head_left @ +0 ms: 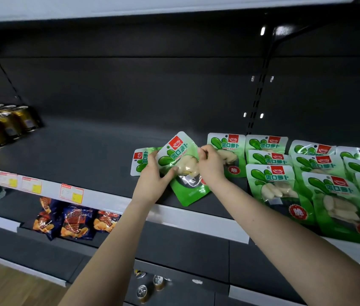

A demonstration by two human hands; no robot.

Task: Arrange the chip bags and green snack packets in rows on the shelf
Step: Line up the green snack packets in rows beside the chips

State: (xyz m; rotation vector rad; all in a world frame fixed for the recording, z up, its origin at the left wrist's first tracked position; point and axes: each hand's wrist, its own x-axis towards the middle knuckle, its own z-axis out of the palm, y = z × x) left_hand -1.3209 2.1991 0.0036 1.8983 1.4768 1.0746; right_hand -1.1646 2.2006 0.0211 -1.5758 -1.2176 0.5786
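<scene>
Three chip bags, about twelve green snack packets.

Two bare forearms, no sleeves up to the elbows, no watch or bracelet. Left hand and right hand ungloved, no rings visible. Fingernails short and unpainted where visible.
</scene>
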